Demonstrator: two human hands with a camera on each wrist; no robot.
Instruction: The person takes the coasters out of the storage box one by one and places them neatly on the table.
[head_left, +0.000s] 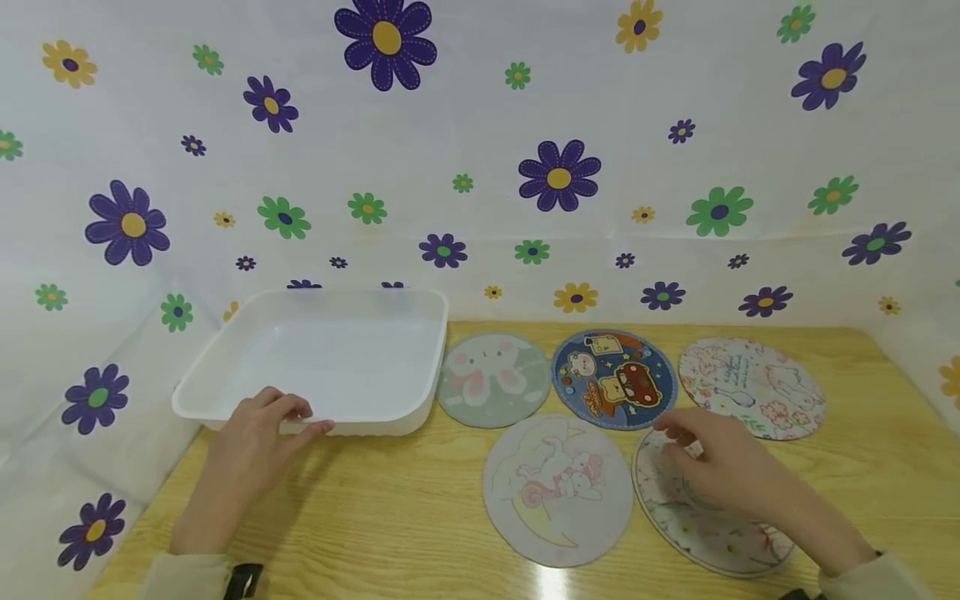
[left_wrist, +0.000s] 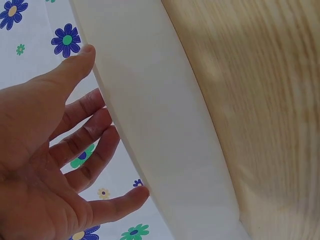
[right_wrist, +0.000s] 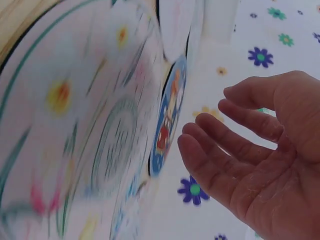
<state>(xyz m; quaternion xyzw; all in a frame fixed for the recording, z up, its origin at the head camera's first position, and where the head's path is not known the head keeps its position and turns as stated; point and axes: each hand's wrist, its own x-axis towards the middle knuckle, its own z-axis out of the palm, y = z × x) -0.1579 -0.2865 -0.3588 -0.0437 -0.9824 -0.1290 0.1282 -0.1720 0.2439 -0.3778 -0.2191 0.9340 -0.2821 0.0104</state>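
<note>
A deep white plastic tray (head_left: 442,350) stands at the left of the table. My left hand (head_left: 258,437) is at its near rim, thumb over the outer edge and fingers on the inner side, pinching it lightly; the left wrist view shows fingertips along the rim (left_wrist: 130,145). My right hand (head_left: 712,458) hovers above a round floral mat (head_left: 720,533), partly hiding it. Its fingers are relaxed and bent, with nothing between them in the right wrist view, where the hand (right_wrist: 260,155) is apart from the floral mat (right_wrist: 75,115).
Other round mats lie beside the tray: a grey rabbit mat (head_left: 491,379), a dark blue bear mat (head_left: 615,379), a pink-flowered rabbit mat (head_left: 750,387) and a pale moon mat (head_left: 555,492). A flower-patterned white sheet (head_left: 480,125) hangs behind the wooden table (head_left: 375,517).
</note>
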